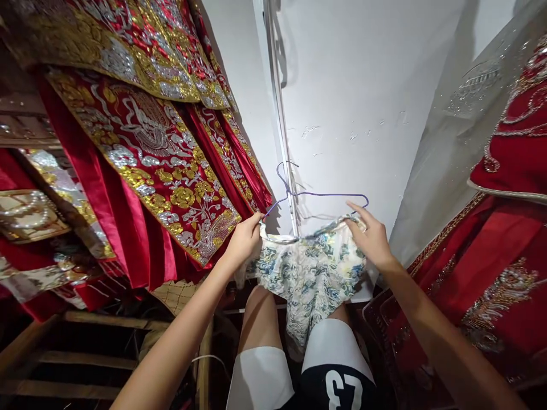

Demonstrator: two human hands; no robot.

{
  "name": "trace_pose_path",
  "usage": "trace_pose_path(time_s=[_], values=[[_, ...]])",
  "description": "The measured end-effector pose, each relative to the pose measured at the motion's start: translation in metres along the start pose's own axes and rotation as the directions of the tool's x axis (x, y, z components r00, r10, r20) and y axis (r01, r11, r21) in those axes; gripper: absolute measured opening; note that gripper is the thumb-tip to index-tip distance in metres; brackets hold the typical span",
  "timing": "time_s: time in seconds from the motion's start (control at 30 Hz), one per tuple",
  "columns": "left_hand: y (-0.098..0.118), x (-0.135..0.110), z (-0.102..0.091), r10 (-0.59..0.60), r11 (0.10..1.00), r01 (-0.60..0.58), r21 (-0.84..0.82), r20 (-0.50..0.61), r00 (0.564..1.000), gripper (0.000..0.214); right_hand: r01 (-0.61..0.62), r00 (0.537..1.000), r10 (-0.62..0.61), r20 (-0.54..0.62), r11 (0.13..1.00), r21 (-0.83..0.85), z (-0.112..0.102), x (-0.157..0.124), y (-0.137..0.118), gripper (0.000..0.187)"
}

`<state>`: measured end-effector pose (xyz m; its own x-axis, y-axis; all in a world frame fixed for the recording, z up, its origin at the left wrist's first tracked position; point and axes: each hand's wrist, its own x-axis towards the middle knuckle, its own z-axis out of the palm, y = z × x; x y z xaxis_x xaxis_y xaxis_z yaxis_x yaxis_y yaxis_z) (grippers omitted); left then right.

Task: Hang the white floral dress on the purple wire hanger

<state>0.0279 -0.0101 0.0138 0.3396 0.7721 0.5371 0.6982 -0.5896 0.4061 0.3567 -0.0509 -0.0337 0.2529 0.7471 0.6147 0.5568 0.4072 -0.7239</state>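
Observation:
A white garment with a blue and green floral print point(310, 273) hangs in front of me on a thin purple wire hanger point(318, 195). My left hand point(244, 239) is closed on the garment's left shoulder where the hanger's end meets it. My right hand point(371, 236) rests on the right shoulder, fingers partly spread, the index finger reaching up toward the hanger's right bend. The hanger's hook sits beside a white vertical rail point(282, 119) on the wall.
Red robes with gold and silver embroidery point(154, 148) hang close on the left. More red embroidered cloth point(504, 239) under clear plastic fills the right. A wooden frame point(85, 336) stands at lower left. My knees and white shorts point(299, 364) show below.

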Motion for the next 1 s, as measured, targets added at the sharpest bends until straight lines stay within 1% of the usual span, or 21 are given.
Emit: trace_pose_path(time_s=[0.07, 0.13, 0.23, 0.3, 0.37, 0.4, 0.47, 0.53, 0.57, 0.6, 0.67, 0.7, 0.73, 0.77, 0.8, 0.83, 0.87, 0.9, 0.97, 1.0], values=[[-0.001, 0.000, 0.000, -0.008, 1.000, 0.008, -0.005, -0.019, 1.000, 0.030, 0.045, 0.997, -0.044, -0.068, 0.999, 0.010, -0.004, 0.017, 0.005, 0.058], [-0.001, 0.000, 0.003, -0.023, 0.999, 0.022, -0.027, -0.026, 0.999, 0.030, 0.066, 0.994, -0.067, -0.083, 0.998, -0.013, -0.005, 0.035, 0.012, 0.057], [0.002, -0.002, 0.007, -0.041, 0.998, 0.039, -0.051, -0.022, 0.999, 0.031, 0.047, 0.997, -0.057, -0.061, 0.988, -0.149, -0.006, 0.052, 0.021, 0.051], [0.005, -0.002, 0.006, -0.040, 0.998, 0.039, -0.048, -0.027, 0.999, 0.032, 0.046, 0.998, -0.057, -0.037, 0.970, -0.241, -0.007, 0.057, 0.023, 0.045], [0.005, -0.003, 0.002, -0.044, 0.999, 0.043, -0.026, -0.038, 0.998, 0.032, 0.071, 0.997, -0.078, -0.015, 0.957, -0.283, -0.010, 0.058, 0.020, 0.039], [0.004, -0.003, -0.001, -0.053, 0.999, 0.053, -0.012, -0.049, 0.997, 0.032, 0.081, 0.996, -0.085, -0.005, 0.957, -0.280, -0.012, 0.058, 0.017, 0.037], [0.000, -0.003, -0.007, -0.082, 0.997, 0.083, 0.000, -0.101, 0.991, 0.030, 0.071, 0.997, -0.064, 0.038, 0.974, -0.217, -0.018, 0.057, 0.008, 0.041], [-0.007, -0.003, -0.015, -0.117, 0.993, 0.111, -0.038, -0.191, 0.975, 0.026, -0.012, 0.990, 0.024, 0.142, 0.996, -0.089, -0.025, 0.059, -0.001, 0.047], [-0.011, -0.003, -0.018, -0.138, 0.989, 0.124, -0.075, -0.235, 0.962, 0.023, -0.087, 0.973, 0.088, 0.213, 0.996, -0.017, -0.029, 0.060, -0.006, 0.047], [-0.016, -0.002, -0.022, -0.163, 0.984, 0.136, -0.118, -0.265, 0.950, 0.021, -0.177, 0.942, 0.156, 0.297, 0.983, 0.045, -0.033, 0.061, -0.011, 0.047], [-0.023, 0.000, -0.027, -0.219, 0.966, 0.166, -0.200, -0.283, 0.934, 0.017, -0.353, 0.846, 0.259, 0.467, 0.927, 0.126, -0.042, 0.063, -0.020, 0.048], [-0.027, 0.002, -0.028, -0.246, 0.955, 0.182, -0.235, -0.283, 0.927, 0.016, -0.418, 0.793, 0.276, 0.544, 0.895, 0.155, -0.046, 0.063, -0.024, 0.051], [-0.029, 0.003, -0.029, -0.271, 0.944, 0.197, -0.265, -0.281, 0.921, 0.014, -0.462, 0.747, 0.267, 0.609, 0.867, 0.187, -0.049, 0.062, -0.028, 0.054], [-0.031, 0.004, -0.028, -0.288, 0.935, 0.205, -0.291, -0.280, 0.916, 0.013, -0.490, 0.715, 0.241, 0.656, 0.843, 0.224, -0.050, 0.060, -0.031, 0.058], [-0.033, 0.005, -0.026, -0.294, 0.928, 0.203, -0.313, -0.279, 0.914, 0.011, -0.505, 0.702, 0.210, 0.681, 0.821, 0.267, -0.050, 0.057, -0.033, 0.061], [-0.034, 0.006, -0.023, -0.289, 0.924, 0.192, -0.332, -0.276, 0.917, 0.010, -0.513, 0.706, 0.185, 0.684, 0.799, 0.313, -0.048, 0.053, -0.036, 0.064], [-0.036, 0.006, -0.019, -0.278, 0.920, 0.175, -0.351, -0.269, 0.922, 0.009, -0.514, 0.724, 0.170, 0.669, 0.780, 0.357, -0.044, 0.048, -0.038, 0.065], [-0.037, 0.007, -0.014, -0.267, 0.916, 0.158, -0.370, -0.265, 0.927, 0.009, -0.504, 0.754, 0.167, 0.636, 0.768, 0.395, -0.037, 0.044, -0.040, 0.065], [-0.041, 0.008, -0.004, -0.271, 0.903, 0.150, -0.402, -0.264, 0.926, 0.010, -0.431, 0.838, 0.165, 0.520, 0.785, 0.446, -0.018, 0.034, -0.044, 0.063], [-0.044, 0.009, 0.001, -0.293, 0.895, 0.165, -0.413, -0.269, 0.918, 0.012, -0.353, 0.888, 0.141, 0.438, 0.819, 0.452, -0.007, 0.030, -0.045, 0.062]])
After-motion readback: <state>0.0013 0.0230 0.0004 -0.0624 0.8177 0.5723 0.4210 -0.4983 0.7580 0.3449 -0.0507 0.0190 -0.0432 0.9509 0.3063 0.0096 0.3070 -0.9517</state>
